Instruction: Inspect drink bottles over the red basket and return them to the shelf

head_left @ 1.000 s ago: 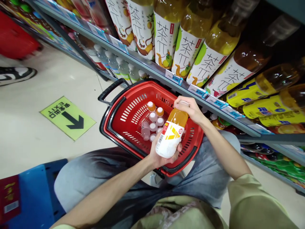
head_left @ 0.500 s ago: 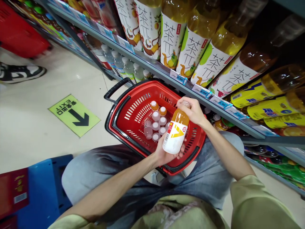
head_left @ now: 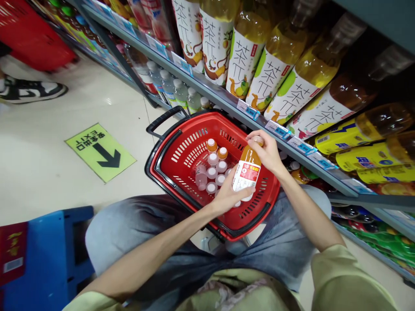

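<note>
Over the red shopping basket, both of my hands hold one orange drink bottle with a white and red label. My left hand is wrapped round its lower label, thumb across the front. The fingers of my right hand close on its neck and cap. The bottle leans, its cap end up and to the right. Inside the basket stand several capped bottles, two of them orange; one pale bottle lies tilted at their left. My left hand hides part of the group.
Shelves of large tea bottles run along the right, with price tags on the edge. A green floor sign is on the left. A blue plastic stool or crate stands lower left. Another person's shoe is near a red bin-like object.
The bottle has been turned in my hands: its label now shows a red panel in place of the large yellow mark. My left thumb now lies across the front. The view has shifted slightly.
</note>
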`<state>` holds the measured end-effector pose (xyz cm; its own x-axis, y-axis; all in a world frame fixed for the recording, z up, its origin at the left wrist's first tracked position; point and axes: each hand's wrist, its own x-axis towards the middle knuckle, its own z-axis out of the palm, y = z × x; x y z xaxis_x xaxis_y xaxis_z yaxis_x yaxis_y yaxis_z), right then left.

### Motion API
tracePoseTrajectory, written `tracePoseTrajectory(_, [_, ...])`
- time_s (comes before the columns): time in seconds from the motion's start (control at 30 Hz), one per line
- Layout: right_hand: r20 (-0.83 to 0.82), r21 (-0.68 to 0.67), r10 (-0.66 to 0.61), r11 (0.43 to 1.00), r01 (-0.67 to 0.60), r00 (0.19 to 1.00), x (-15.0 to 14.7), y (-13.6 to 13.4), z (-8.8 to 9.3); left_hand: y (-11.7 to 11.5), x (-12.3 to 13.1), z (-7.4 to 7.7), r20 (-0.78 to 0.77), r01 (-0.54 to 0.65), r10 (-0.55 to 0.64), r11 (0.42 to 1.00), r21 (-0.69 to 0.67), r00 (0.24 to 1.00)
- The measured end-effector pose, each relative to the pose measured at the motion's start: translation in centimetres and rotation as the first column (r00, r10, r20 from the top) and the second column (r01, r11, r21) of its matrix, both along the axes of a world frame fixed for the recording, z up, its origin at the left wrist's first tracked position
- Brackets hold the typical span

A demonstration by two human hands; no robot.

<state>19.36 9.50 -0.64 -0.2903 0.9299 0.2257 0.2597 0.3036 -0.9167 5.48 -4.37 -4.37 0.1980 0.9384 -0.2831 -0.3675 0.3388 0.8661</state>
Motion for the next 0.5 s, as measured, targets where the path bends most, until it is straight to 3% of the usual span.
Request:
tracePoseTrajectory(0.07, [-0.128, -0.145, -0.085, 0.987, 0.066, 0.988, -0.7, -0.5, -0.3, 0.2, -0.1, -0.5, -0.29, -0.056, 0.107, 0.982, 0.178, 0.951])
tracePoseTrajectory(0.13, [-0.285, -0.402, -0.239, 0.909, 0.111, 0.928, -1.4, -0.9, -0.7, 0.3, -0.4, -1.0, -0.532, -0.027, 0.184, 0.957, 0.289, 0.826])
tracePoseTrajectory(0.2, [-0.358, -0.604, -0.388, 0.79, 0.107, 0.849, -2.0, -1.1, -1.1, 0.5, -0.8, -1.2, -0.658, 0.025, 0.197, 0.95, 0.311, 0.726])
tracePoseTrajectory(0.27, [-0.363, -0.667, -0.437, 0.738, 0.098, 0.823, -2.1, -1.1, -1.3, 0.6, -0.9, -1.3, -0.683, 0.037, 0.191, 0.952, 0.305, 0.705])
tracePoseTrajectory(0.37, [-0.382, -0.637, -0.367, 0.77, 0.046, 0.848, -1.7, -0.8, -1.3, 0.8, -0.6, -1.1, -0.547, -0.005, 0.143, 0.969, 0.246, 0.825])
tracePoseTrajectory(0.43, [-0.432, -0.608, -0.277, 0.792, -0.05, 0.858, -1.3, -0.6, -1.1, 0.9, -0.2, -0.7, -0.309, 0.008, 0.036, 0.99, 0.139, 0.95])
tracePoseTrajectory(0.5, [-0.507, -0.583, -0.196, 0.796, -0.166, 0.839, -0.9, -0.6, -0.9, 0.8, 0.3, -0.2, -0.026, 0.102, -0.101, 0.995, 0.012, 0.994])
